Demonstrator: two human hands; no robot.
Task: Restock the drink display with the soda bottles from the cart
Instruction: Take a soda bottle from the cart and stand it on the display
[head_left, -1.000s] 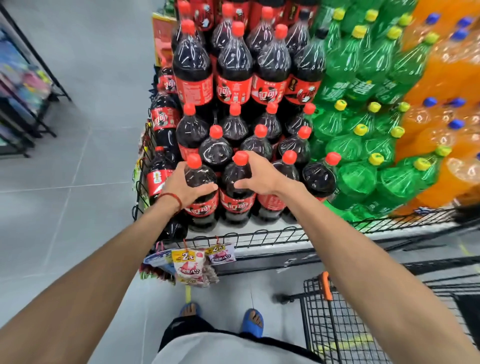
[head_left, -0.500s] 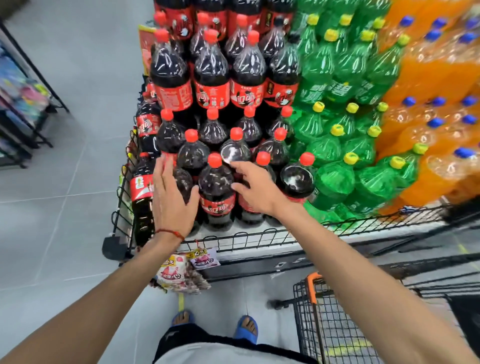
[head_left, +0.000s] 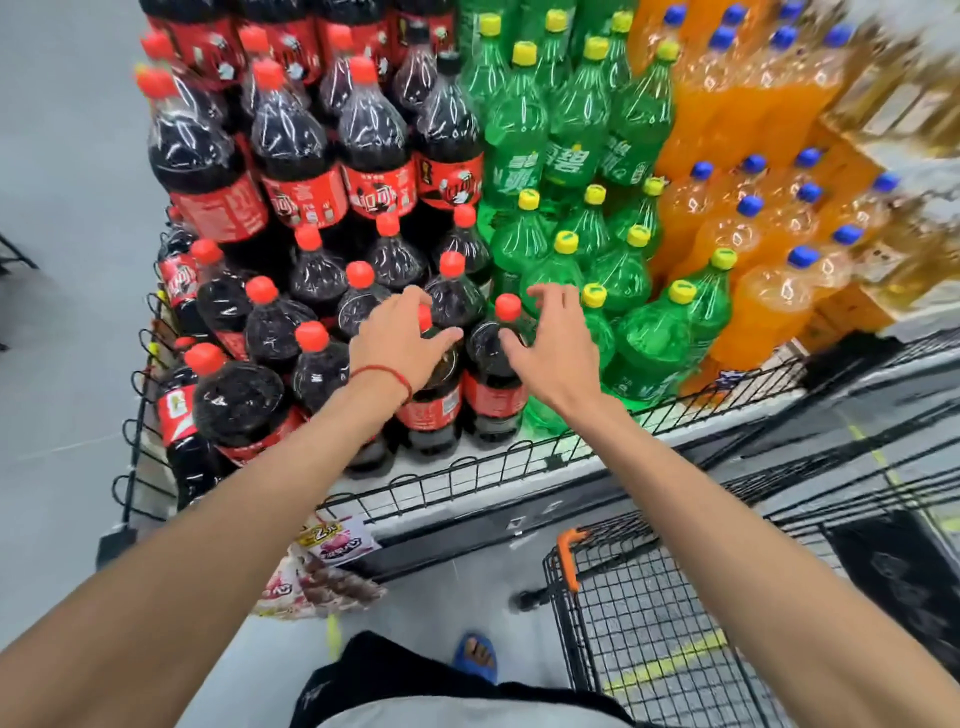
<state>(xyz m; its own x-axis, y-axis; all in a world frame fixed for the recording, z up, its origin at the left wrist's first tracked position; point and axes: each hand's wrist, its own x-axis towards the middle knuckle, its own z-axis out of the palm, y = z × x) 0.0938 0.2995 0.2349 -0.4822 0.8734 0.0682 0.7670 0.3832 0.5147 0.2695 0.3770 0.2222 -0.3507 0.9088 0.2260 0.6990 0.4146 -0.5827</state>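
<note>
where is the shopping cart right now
In the head view the cart sits at lower right, in front of the display's wire rail, right of the blue sandal and beneath the right forearm.

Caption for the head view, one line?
Left hand and right hand open over front-row cola bottles, green bottles beside, cart below.

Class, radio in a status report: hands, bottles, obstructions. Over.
Left hand over front cola bottle, grip unclear. Right hand open beside neighbouring bottle. Wire rail low, not blocking.
</note>
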